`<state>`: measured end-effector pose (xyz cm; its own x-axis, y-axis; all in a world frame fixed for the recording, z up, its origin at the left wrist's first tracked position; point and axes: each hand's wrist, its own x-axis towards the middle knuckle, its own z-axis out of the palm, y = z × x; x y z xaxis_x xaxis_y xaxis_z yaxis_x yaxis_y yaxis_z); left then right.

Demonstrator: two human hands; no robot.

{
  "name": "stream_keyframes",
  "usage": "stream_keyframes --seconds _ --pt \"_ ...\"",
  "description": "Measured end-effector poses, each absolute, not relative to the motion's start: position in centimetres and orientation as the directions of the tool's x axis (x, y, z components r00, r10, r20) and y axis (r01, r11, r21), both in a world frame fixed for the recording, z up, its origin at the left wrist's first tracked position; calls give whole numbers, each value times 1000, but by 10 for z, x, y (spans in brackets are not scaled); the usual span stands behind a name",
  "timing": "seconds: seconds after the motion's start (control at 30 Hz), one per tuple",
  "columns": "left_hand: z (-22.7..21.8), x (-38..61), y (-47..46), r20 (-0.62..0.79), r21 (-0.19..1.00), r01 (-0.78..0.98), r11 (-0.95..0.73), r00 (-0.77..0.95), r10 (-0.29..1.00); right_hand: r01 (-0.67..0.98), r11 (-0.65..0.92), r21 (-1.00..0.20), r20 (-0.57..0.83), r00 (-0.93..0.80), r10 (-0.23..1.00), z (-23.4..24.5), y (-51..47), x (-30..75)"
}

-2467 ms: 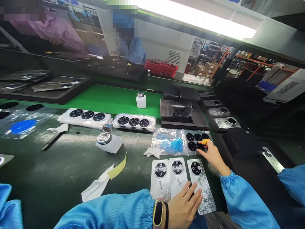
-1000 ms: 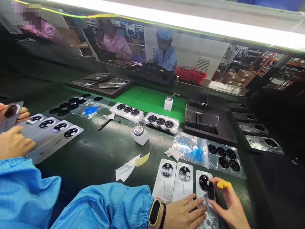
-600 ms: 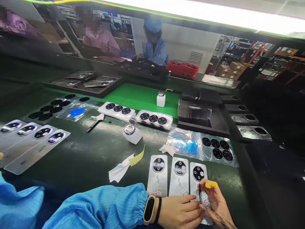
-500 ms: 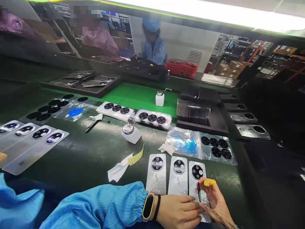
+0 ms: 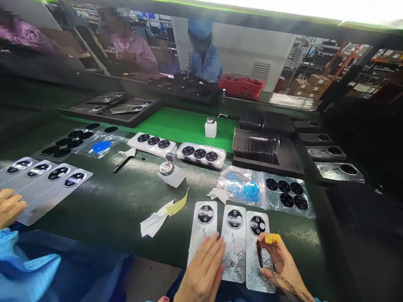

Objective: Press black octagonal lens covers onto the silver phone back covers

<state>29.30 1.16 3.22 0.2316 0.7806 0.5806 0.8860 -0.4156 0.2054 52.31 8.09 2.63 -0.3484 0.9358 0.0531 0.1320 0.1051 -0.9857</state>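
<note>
Three silver phone back covers lie side by side at the near table edge: left cover point(image 5: 201, 228), middle cover point(image 5: 234, 247), right cover point(image 5: 257, 268). My left hand point(image 5: 201, 272) lies open with fingers stretched over the lower parts of the left and middle covers. My right hand point(image 5: 278, 262), with a yellow finger cot point(image 5: 272, 238) on the index finger, pinches a small black round lens piece point(image 5: 259, 254) on edge above the right cover. A clear sheet with several black lens pieces point(image 5: 286, 195) lies just beyond.
A white dispenser bottle point(image 5: 171, 172), white wipes point(image 5: 154, 222), a yellow tab point(image 5: 178, 205) and blue film in a bag point(image 5: 245, 189) lie mid-table. A black tray of stacked parts point(image 5: 261, 149) stands behind. At the left, a co-worker's hand point(image 5: 9, 205) is beside more covers point(image 5: 47, 184).
My left hand has let go of the lens piece and moved left, opening flat over the left and middle covers. My right hand still holds the piece. A co-worker's hand has appeared at the left.
</note>
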Motion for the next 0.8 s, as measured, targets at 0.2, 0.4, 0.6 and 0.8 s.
stream_keyframes --seconds 0.2,0.4,0.6,0.8 --pt "13 288 5 518 173 947 -269 145 843 168 114 -979 29 -440 897 49 85 518" --pt "15 283 6 505 166 929 -331 209 838 204 163 -965 39 -502 864 66 88 511" --pt "17 283 3 510 169 927 -334 207 835 255 168 -952 21 -494 869 67 87 512" --pt "30 282 1 485 380 872 -309 96 869 366 289 -885 68 -512 856 85 96 508"
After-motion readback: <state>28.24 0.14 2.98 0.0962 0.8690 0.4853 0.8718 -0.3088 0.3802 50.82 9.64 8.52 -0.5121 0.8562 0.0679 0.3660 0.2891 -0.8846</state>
